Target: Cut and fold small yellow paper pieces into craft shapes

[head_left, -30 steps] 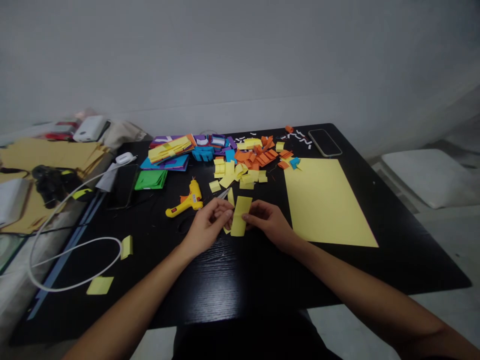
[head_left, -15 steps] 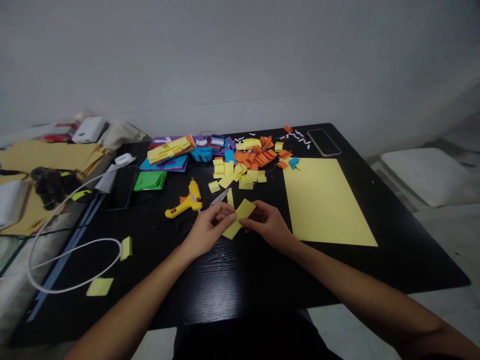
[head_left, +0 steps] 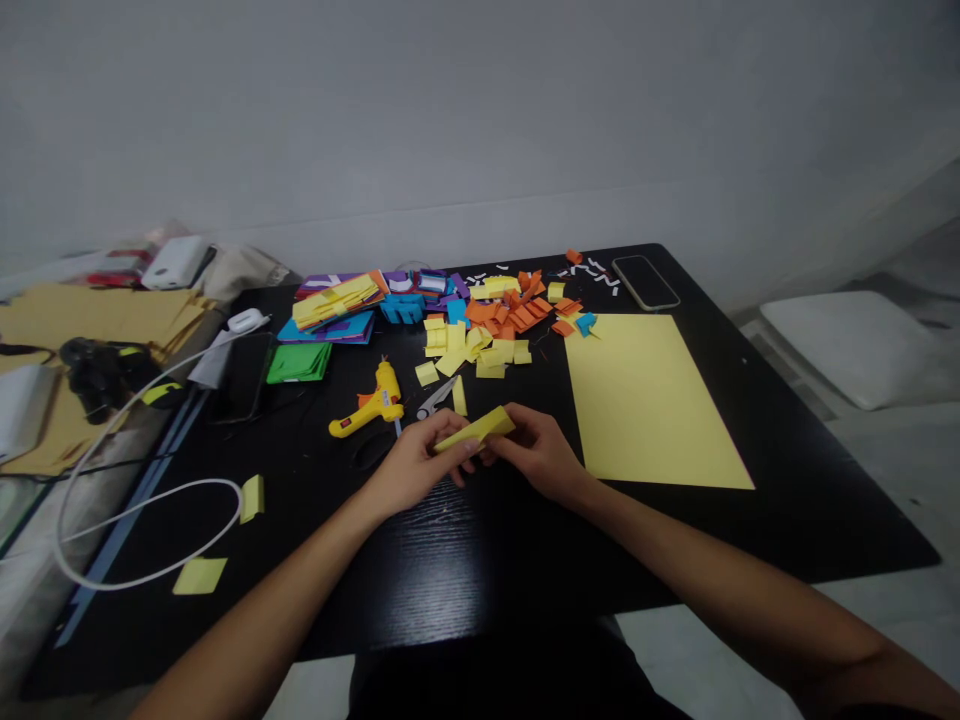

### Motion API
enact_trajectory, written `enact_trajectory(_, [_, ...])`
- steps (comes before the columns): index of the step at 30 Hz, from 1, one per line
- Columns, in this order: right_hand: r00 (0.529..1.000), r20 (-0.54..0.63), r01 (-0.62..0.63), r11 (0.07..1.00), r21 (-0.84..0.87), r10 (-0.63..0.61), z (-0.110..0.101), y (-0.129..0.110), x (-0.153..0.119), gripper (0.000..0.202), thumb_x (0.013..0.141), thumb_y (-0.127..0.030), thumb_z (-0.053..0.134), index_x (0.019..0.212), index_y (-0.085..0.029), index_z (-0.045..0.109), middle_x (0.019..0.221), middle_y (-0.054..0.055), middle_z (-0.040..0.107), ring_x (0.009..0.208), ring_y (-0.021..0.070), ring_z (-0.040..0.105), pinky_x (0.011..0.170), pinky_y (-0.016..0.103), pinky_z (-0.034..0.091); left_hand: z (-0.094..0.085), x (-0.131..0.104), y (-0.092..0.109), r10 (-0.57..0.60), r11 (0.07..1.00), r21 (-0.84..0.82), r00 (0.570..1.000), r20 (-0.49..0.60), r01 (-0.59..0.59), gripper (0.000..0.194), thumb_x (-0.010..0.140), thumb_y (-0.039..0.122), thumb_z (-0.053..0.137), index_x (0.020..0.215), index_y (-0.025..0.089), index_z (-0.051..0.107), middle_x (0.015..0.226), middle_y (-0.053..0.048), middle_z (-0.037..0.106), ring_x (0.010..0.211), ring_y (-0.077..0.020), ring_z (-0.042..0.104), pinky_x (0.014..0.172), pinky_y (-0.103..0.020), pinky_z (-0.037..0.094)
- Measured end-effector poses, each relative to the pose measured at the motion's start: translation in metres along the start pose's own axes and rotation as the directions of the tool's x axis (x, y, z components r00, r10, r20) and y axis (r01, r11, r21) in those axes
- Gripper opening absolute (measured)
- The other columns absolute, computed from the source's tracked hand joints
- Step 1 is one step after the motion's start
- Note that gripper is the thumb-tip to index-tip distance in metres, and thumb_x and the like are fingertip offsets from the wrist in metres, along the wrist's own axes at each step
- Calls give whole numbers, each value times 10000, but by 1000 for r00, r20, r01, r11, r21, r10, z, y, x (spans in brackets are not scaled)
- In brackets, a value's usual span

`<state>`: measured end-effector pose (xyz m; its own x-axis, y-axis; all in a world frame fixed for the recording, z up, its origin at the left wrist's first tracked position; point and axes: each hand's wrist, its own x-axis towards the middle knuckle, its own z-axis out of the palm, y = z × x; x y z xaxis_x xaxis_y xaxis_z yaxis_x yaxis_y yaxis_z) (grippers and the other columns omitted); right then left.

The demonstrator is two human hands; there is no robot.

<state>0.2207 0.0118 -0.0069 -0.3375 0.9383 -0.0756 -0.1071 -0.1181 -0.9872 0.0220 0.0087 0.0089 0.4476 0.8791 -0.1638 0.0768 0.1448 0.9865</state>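
Between my two hands is a small yellow paper strip [head_left: 480, 428], tilted above the black table [head_left: 525, 560]. My left hand [head_left: 421, 462] grips its left part, thumb on the near side. My right hand [head_left: 541, 455] pinches its right end. Just beyond my left hand lie scissors [head_left: 436, 398], partly hidden, and a folded yellow piece [head_left: 460, 396]. A yellow glue gun [head_left: 379, 402] rests to the left. Small yellow papers [head_left: 491, 358] and orange folded papers [head_left: 510, 315] are heaped farther back.
A large yellow sheet [head_left: 652, 400] lies right, with a phone [head_left: 645, 282] behind it. Green papers [head_left: 300, 362], a stack of coloured strips [head_left: 337, 302] and a looped white cable [head_left: 150, 495] are on the left. Two yellow pieces [head_left: 199, 575] lie near the cable.
The yellow strip has turned from facing the camera broadly to a narrower, more edge-on tilt. My left fingers have shifted beneath it, and more of the scissors shows.
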Motion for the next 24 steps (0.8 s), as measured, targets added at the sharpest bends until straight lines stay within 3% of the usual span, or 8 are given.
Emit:
enact_trajectory(7, [999, 47, -14, 992, 129, 8, -3, -3, -1, 371, 768, -358, 811, 1060, -195, 647, 923, 23, 706, 761, 166, 695, 750, 319, 589, 1, 0, 4, -4, 996, 92, 996, -84, 12, 286, 876, 411, 710, 937, 146, 618, 684, 17, 631, 524, -88, 561, 468, -193, 479])
enact_trajectory(13, [998, -28, -51, 993, 108, 55, -1, 2, 3, 370, 727, -415, 862, 936, -183, 664, 807, 9, 732, 647, 157, 697, 693, 322, 603, 0, -1, 2, -19, 989, 142, 990, -138, 39, 273, 850, 396, 730, 932, 151, 640, 665, 22, 621, 513, -89, 556, 455, -186, 452])
enact_trajectory(24, [992, -8, -126, 984, 123, 128, -4, 3, 4, 354, 694, -418, 886, 865, -172, 697, 778, 23, 759, 677, 176, 738, 712, 343, 642, -6, 4, -1, -45, 998, 28, 989, -138, 49, 274, 798, 364, 787, 893, 137, 665, 669, -5, 677, 511, -104, 600, 498, -223, 514])
